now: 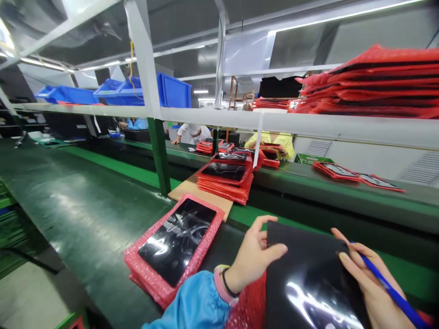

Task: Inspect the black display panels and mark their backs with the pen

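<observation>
A black glossy screen panel [308, 269] stands tilted up in front of me, reflecting the overhead lights. At its upper left corner, my left hand [253, 253] pinches the edge, thumb towards the front face. My right hand [373, 278] grips the panel's right edge, with a blue pen [387, 288] lying across the same hand. Red bubble wrap [248, 304] shows below my left wrist. Left of my hands, another black screen panel [178, 237] lies on a stack of pink-red bubble-wrap sleeves [137, 256] on the green bench.
Beyond lies a stack of red-wrapped panels [224, 183] on a brown board [192, 187]. A green post [158, 155] rises beside it. Overhead, a white shelf [212, 115] carries blue bins [174, 91] and red-wrapped stacks [373, 87]. Across the line, a person in yellow [288, 144] handles panels.
</observation>
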The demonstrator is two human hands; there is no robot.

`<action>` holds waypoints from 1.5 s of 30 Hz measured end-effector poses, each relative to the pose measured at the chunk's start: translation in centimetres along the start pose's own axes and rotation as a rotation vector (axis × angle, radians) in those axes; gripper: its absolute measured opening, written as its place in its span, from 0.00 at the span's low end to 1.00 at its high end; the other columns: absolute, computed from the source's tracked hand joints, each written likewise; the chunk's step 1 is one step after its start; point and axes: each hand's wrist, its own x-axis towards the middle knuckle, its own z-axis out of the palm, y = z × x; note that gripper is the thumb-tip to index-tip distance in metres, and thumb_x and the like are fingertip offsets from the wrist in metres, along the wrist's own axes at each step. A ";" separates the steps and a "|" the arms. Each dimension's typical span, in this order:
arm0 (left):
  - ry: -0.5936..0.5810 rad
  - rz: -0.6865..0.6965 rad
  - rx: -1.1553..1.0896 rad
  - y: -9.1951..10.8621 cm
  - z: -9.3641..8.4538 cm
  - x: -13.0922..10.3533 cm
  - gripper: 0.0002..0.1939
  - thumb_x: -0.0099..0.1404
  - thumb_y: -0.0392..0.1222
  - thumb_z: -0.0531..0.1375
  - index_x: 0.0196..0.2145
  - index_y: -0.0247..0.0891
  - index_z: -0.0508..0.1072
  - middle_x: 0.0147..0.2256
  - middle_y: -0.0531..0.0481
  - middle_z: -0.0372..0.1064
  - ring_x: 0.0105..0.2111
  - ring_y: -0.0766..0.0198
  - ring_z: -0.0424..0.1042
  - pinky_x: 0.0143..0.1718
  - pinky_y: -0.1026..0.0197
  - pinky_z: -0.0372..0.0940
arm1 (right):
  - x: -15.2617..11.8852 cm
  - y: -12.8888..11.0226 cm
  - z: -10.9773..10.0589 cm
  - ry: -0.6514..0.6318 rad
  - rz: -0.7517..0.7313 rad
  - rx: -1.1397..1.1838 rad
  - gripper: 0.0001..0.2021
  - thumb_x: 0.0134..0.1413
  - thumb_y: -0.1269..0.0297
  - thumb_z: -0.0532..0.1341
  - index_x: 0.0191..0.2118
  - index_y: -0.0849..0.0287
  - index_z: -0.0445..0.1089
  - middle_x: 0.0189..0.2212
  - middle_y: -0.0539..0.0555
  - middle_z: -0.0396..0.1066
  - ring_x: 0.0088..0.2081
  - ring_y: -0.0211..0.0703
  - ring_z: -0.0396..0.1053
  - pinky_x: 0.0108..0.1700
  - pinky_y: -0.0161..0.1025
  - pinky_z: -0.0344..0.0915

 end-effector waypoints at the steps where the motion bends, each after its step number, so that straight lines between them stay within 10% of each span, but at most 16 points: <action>1: 0.027 -0.029 0.046 -0.3 -0.5 0.0 0.31 0.52 0.50 0.70 0.51 0.41 0.66 0.29 0.53 0.69 0.29 0.65 0.69 0.34 0.62 0.63 | -0.3 0.4 0.1 -0.015 0.078 -0.007 0.21 0.29 0.56 0.74 0.35 0.49 0.71 0.51 0.57 0.75 0.59 0.67 0.63 0.64 0.66 0.50; 6: 0.192 -0.136 0.229 -3.0 -4.2 -0.4 0.21 0.67 0.53 0.52 0.51 0.38 0.67 0.39 0.46 0.70 0.35 0.63 0.71 0.36 0.62 0.64 | -1.6 4.7 -0.5 -0.014 0.215 -0.059 0.21 0.31 0.52 0.73 0.34 0.52 0.69 0.47 0.53 0.77 0.55 0.58 0.69 0.62 0.59 0.55; 10: 0.263 -0.183 0.441 -5.3 -7.4 -3.1 0.20 0.61 0.40 0.58 0.51 0.37 0.66 0.53 0.41 0.65 0.50 0.59 0.66 0.52 0.58 0.60 | -2.2 8.9 -1.4 -0.058 0.167 -0.089 0.18 0.39 0.52 0.70 0.35 0.53 0.69 0.46 0.53 0.77 0.54 0.54 0.69 0.62 0.56 0.54; 16: 0.154 -0.395 0.676 -7.8 -9.9 -6.4 0.05 0.55 0.33 0.58 0.33 0.36 0.69 0.27 0.51 0.67 0.24 0.62 0.67 0.28 0.58 0.65 | -2.8 12.0 -1.1 -0.073 0.089 -0.136 0.18 0.43 0.51 0.68 0.37 0.55 0.67 0.46 0.57 0.75 0.56 0.56 0.68 0.62 0.57 0.54; 21: 0.063 -0.506 0.741 -8.5 -10.2 -6.4 0.03 0.57 0.36 0.55 0.26 0.38 0.64 0.19 0.57 0.62 0.17 0.66 0.63 0.20 0.62 0.60 | -4.1 11.4 -1.3 -0.082 -0.058 -0.226 0.17 0.46 0.53 0.65 0.40 0.55 0.64 0.60 0.62 0.65 0.64 0.54 0.58 0.65 0.55 0.49; 26: 0.047 -0.444 0.788 -7.2 -9.3 -6.3 0.05 0.58 0.36 0.54 0.25 0.39 0.64 0.21 0.57 0.59 0.21 0.66 0.60 0.26 0.62 0.57 | -2.8 10.6 -5.8 -0.030 -0.218 -0.455 0.18 0.48 0.50 0.62 0.41 0.56 0.66 0.61 0.65 0.63 0.68 0.54 0.49 0.67 0.54 0.44; 34: 0.178 -0.377 0.598 -6.4 -7.4 -5.4 0.05 0.58 0.38 0.51 0.25 0.40 0.59 0.27 0.55 0.57 0.32 0.63 0.61 0.38 0.61 0.55 | 2.1 13.1 -11.3 -0.081 0.032 -0.613 0.23 0.40 0.41 0.60 0.34 0.57 0.72 0.34 0.62 0.80 0.41 0.64 0.77 0.46 0.56 0.71; 45: 0.114 -0.373 0.292 -5.8 -7.0 -4.8 0.23 0.45 0.36 0.69 0.41 0.35 0.73 0.24 0.56 0.66 0.26 0.66 0.67 0.32 0.63 0.60 | 0.6 13.0 -11.3 -0.029 0.184 -0.335 0.28 0.34 0.41 0.67 0.40 0.56 0.74 0.44 0.57 0.77 0.55 0.63 0.69 0.60 0.50 0.63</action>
